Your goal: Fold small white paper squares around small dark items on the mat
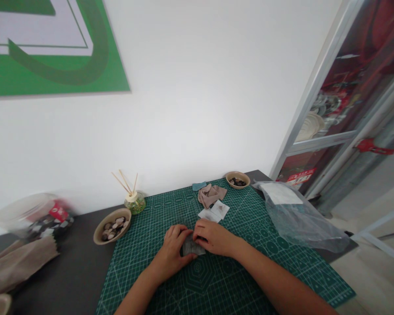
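Observation:
On the green cutting mat lies a small flat grey piece, which looks like cloth or a little pouch. My left hand grips its left side, thumb along the near edge and fingers at the far edge. My right hand has its fingers curled onto the far right part of the same piece; the fingertips are partly hidden. Just beyond my right hand are white paper packets. Behind those sit a crumpled beige cloth and a folded blue cloth.
A bowl of round pieces and a reed diffuser stand left; another bowl is at the back right. A clear plastic bag overlaps the mat's right side. Far left are a plastic tub and brown cloth.

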A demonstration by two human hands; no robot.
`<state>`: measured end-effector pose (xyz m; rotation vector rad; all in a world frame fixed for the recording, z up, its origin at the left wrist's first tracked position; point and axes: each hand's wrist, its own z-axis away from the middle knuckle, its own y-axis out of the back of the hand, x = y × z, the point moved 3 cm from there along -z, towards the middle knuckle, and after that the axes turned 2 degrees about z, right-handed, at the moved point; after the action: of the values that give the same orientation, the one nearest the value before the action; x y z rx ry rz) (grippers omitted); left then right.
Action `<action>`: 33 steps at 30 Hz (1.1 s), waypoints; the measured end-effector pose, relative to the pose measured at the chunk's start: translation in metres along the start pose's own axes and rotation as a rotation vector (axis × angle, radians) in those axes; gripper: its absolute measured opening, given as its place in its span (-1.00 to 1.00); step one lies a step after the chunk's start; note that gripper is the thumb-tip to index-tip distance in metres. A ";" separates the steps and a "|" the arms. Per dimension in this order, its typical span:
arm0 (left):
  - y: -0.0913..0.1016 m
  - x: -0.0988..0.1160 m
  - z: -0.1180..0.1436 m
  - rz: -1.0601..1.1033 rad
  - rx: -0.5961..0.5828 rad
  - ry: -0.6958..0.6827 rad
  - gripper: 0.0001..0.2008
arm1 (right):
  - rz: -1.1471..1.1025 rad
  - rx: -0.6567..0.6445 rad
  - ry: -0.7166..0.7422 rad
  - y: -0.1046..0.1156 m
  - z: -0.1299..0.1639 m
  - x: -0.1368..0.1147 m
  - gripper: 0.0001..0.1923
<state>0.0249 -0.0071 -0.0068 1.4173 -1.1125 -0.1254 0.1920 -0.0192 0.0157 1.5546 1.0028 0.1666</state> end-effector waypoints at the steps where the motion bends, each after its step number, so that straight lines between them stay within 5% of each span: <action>1: 0.000 0.000 0.000 -0.001 -0.001 0.001 -0.48 | 0.003 0.005 -0.004 0.000 0.000 0.000 -0.87; 33: 0.001 0.001 0.000 0.000 -0.006 0.001 -0.48 | -0.003 -0.016 -0.020 0.000 0.001 0.001 -0.87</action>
<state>0.0247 -0.0073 -0.0053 1.4124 -1.1107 -0.1282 0.1932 -0.0189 0.0155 1.5377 0.9861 0.1563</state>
